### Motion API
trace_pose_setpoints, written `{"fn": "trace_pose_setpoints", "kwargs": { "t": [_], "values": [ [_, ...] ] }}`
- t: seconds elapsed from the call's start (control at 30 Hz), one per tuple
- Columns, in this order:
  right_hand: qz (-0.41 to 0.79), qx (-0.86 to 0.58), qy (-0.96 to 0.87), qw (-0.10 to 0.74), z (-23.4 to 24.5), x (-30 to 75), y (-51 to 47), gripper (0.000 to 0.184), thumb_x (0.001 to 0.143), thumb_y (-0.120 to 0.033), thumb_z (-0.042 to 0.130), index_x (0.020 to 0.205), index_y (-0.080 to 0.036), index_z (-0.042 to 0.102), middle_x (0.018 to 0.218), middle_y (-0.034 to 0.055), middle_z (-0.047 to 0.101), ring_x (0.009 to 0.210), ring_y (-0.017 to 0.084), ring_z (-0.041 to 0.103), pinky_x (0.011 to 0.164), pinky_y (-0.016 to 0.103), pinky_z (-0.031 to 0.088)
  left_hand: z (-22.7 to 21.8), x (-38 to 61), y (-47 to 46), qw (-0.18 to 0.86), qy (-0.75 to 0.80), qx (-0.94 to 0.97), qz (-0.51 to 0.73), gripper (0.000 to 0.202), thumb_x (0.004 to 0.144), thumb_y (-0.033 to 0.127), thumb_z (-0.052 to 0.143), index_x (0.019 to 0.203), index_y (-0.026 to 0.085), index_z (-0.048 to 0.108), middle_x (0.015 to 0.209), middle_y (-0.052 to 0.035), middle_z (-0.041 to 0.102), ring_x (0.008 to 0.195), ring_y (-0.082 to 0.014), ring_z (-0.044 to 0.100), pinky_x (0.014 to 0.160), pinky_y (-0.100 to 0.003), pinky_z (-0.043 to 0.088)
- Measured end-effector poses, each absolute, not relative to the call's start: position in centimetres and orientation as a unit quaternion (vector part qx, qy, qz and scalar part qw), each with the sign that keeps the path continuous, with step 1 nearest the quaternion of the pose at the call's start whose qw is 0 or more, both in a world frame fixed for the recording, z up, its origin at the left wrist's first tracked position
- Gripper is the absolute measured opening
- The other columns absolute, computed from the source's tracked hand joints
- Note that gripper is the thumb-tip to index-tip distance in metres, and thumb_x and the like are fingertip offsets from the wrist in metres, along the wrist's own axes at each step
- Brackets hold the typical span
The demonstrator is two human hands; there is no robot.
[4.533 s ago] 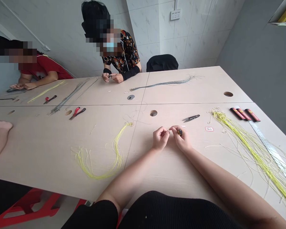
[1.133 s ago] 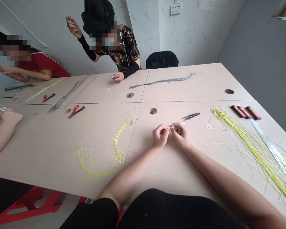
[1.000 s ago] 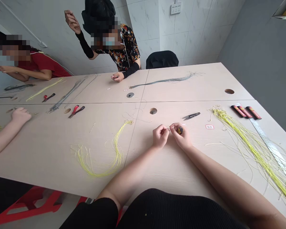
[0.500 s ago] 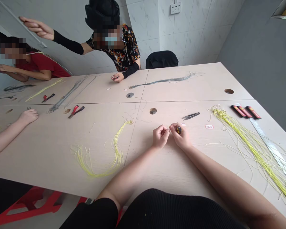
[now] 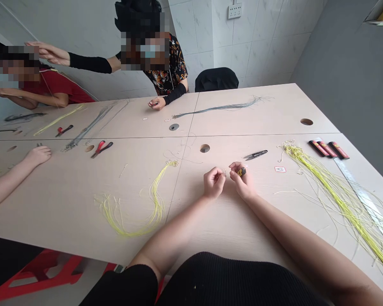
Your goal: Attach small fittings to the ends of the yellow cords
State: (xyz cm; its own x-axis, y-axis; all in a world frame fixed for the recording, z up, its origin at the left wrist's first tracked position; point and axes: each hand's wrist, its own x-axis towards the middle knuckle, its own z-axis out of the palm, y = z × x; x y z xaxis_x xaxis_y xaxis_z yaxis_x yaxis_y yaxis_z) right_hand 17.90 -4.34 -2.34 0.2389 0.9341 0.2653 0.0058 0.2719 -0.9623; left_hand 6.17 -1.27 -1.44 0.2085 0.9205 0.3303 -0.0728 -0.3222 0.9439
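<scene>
My left hand (image 5: 213,183) rests on the light wooden table (image 5: 230,221) with its fingers pinched on something tiny and thin that I cannot make out. My right hand (image 5: 243,180) is beside it, a small gap apart, fingers curled round a small yellow and black object (image 5: 241,171). Black thread snips (image 5: 255,155) lie just beyond my right hand. A bundle of yellow cords (image 5: 335,199) trails along the right side. A second curved bunch of yellow cords (image 5: 147,208) lies to my left.
Three red-black sticks (image 5: 328,149) and a metal ruler (image 5: 364,199) lie at the far right. Red pliers (image 5: 101,149), grey cords (image 5: 223,109) and table holes (image 5: 204,148) are farther off. Two people sit across; another person's hand (image 5: 36,154) rests at left.
My two hands have drawn slightly apart. The person across has swung an arm out to the left and lowered it. The hand at left has slid rightward along the table.
</scene>
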Motion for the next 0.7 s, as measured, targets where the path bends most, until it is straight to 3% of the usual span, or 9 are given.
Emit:
{"fn": "trace_pose_setpoints", "kwargs": {
  "t": [0.07, 0.2, 0.33, 0.57, 0.7],
  "values": [
    [0.389, -0.450, -0.490, 0.637, -2.4, 17.9, -4.2, 0.019, 0.086, -0.039, 0.050, 0.093, -0.021, 0.051, 0.069, -0.0023, 0.040, 0.060, 0.013, 0.039, 0.058, 0.029, 0.035, -1.5, 6.1, -1.3, 0.462, 0.343, 0.619, 0.534, 0.029, 0.075, 0.030, 0.057, 0.054, 0.018, 0.041, 0.046, 0.0065, 0.034, 0.044, -0.0068, 0.030, 0.045, -0.022, 0.025],
    [0.385, -0.466, -0.473, 0.641, -1.8, 17.8, -4.0, 0.029, 0.091, -0.045, 0.045, 0.074, -0.022, 0.041, 0.067, -0.0015, 0.042, 0.058, 0.013, 0.042, 0.057, 0.029, 0.038, -1.6, 6.0, -1.3, 0.448, 0.345, 0.617, 0.547, 0.033, 0.076, 0.035, 0.058, 0.054, 0.019, 0.040, 0.045, 0.0061, 0.035, 0.045, -0.0074, 0.031, 0.047, -0.023, 0.028],
    [0.444, -0.449, -0.483, 0.607, -1.3, 17.7, -4.3, 0.036, 0.092, -0.053, 0.043, 0.075, -0.022, 0.038, 0.056, -0.0043, 0.042, 0.048, 0.011, 0.039, 0.050, 0.027, 0.033, -1.6, 6.0, -1.3, 0.448, 0.341, 0.617, 0.550, 0.033, 0.076, 0.035, 0.058, 0.053, 0.018, 0.040, 0.046, 0.0057, 0.037, 0.045, -0.0073, 0.031, 0.047, -0.022, 0.027],
    [0.556, -0.401, -0.420, 0.595, -1.6, 17.9, -4.4, 0.041, 0.081, -0.052, 0.059, 0.068, -0.022, 0.035, 0.053, -0.0073, 0.028, 0.046, 0.008, 0.024, 0.043, 0.023, 0.020, -1.3, 6.0, -1.4, 0.456, 0.340, 0.614, 0.548, 0.034, 0.076, 0.037, 0.059, 0.054, 0.018, 0.041, 0.046, 0.0055, 0.038, 0.044, -0.0071, 0.032, 0.046, -0.022, 0.028],
    [0.611, -0.360, -0.328, 0.624, -1.4, 18.4, -3.8, 0.034, 0.075, -0.052, 0.057, 0.075, -0.023, 0.038, 0.048, -0.0098, 0.027, 0.039, 0.007, 0.017, 0.039, 0.021, 0.016, -1.5, 6.0, -1.3, 0.455, 0.336, 0.614, 0.550, 0.036, 0.077, 0.039, 0.059, 0.054, 0.019, 0.040, 0.044, 0.0063, 0.033, 0.043, -0.0066, 0.028, 0.045, -0.023, 0.024]
  ]
}}
